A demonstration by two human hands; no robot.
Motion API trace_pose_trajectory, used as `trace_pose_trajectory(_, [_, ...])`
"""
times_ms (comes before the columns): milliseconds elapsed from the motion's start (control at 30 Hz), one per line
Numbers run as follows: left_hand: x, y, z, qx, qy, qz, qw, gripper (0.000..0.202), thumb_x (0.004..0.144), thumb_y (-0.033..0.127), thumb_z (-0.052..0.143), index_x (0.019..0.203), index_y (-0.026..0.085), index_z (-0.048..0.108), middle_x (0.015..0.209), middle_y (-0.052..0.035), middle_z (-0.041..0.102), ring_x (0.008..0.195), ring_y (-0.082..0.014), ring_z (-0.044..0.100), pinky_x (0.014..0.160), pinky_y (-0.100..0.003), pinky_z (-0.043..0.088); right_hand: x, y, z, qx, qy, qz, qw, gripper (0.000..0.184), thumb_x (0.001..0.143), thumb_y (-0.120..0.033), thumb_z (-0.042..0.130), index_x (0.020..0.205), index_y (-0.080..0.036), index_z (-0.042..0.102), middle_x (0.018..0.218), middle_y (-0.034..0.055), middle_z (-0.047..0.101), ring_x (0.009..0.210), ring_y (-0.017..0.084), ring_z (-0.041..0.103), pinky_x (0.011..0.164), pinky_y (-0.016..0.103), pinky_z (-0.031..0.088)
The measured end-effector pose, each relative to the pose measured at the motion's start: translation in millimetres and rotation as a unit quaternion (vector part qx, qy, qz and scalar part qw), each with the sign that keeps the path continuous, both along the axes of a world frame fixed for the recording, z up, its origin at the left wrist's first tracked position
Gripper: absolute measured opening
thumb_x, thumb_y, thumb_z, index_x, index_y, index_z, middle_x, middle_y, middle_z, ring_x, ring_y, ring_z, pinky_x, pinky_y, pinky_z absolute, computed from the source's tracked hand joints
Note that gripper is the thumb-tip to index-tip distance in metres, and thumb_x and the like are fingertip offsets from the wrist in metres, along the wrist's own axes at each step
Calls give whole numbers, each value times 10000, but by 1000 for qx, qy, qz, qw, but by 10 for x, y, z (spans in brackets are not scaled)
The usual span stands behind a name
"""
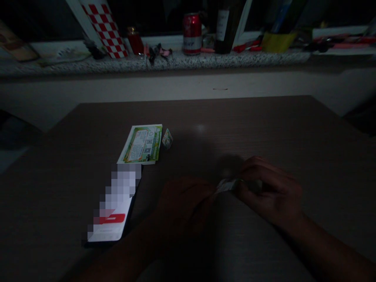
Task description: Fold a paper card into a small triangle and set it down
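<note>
The scene is very dark. Both my hands rest on a brown wooden table (264, 125) near its front. My left hand (185, 205) and my right hand (272, 192) pinch a small folded piece of pale paper (227, 185) between them, fingers closed on its two ends. To the left lies a stack of green-and-white printed paper sheets (142, 144), with a small folded paper piece (167, 138) beside its right edge. A lit phone (114, 207) lies flat below the stack.
Behind the table runs a speckled stone sill (88, 64) holding a red can (192, 33), a dark bottle (226, 25), a red-and-white checkered board (105, 27), a yellow object (277, 41) and several small items.
</note>
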State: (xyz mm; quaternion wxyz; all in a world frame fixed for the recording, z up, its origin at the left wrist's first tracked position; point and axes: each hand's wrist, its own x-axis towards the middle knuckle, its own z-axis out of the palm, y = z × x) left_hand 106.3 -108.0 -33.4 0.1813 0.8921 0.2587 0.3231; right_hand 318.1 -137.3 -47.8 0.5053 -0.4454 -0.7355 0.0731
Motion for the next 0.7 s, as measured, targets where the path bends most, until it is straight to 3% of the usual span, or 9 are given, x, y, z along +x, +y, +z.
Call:
trace_pose_trajectory(167, [-24,25,46,-54,-2,6,999,127,874,166,564,802,170,668,697,0,690,598,-115,630,565,-226,482,97,6,-12,-24,29,-37,999,131,753,-81,644,772,-211,644,751,21,646,668,169,620,585,306,480])
trace_pose_trajectory(233, [-33,28,51,-85,-28,44,995,116,856,172,598,767,176,672,672,14,688,563,-109,625,518,-214,467,158,5,-31,-27,75,-90,993,91,771,-123,658,741,-208,639,744,15,638,659,163,606,585,298,468])
trace_pose_trajectory(333, [-21,31,18,-176,-95,116,973,125,839,203,638,720,186,675,620,26,692,511,-113,626,433,-197,450,187,-5,-59,-67,98,-106,987,50,818,-179,632,777,-200,650,746,14,658,666,158,622,574,267,470])
trace_pose_trajectory(400, [7,32,-27,-264,-155,122,944,131,844,223,640,726,181,677,658,8,721,572,-136,676,472,-206,512,140,-17,-70,-108,111,-72,985,40,838,-193,613,835,-198,653,768,15,678,687,155,645,590,248,501])
trace_pose_trajectory(500, [70,22,-88,-373,-238,86,893,112,841,231,643,754,165,667,745,-20,747,734,-174,723,653,-273,594,5,-32,-79,-161,138,22,977,68,794,-167,658,854,-197,648,774,11,701,680,152,670,589,231,537])
trace_pose_trajectory(567, [115,4,-107,-425,-235,104,868,89,821,236,663,781,157,665,776,-28,749,744,-174,717,675,-275,589,-83,-38,-83,-205,142,56,967,131,783,-149,667,905,-195,666,784,14,717,696,156,690,624,240,560])
trace_pose_trajectory(633, [152,-21,-114,-450,-222,110,858,75,807,226,669,794,153,662,805,-31,749,759,-168,710,681,-256,573,-144,-40,-89,-203,139,51,968,114,771,-146,674,875,-192,676,776,16,720,669,148,685,603,233,556])
trace_pose_trajectory(700, [173,-45,-121,-443,-204,107,867,48,801,204,665,822,160,667,828,-22,744,781,-159,701,696,-240,554,-172,-38,-94,-184,122,28,975,61,750,-152,684,799,-186,671,730,16,703,612,141,658,552,231,534])
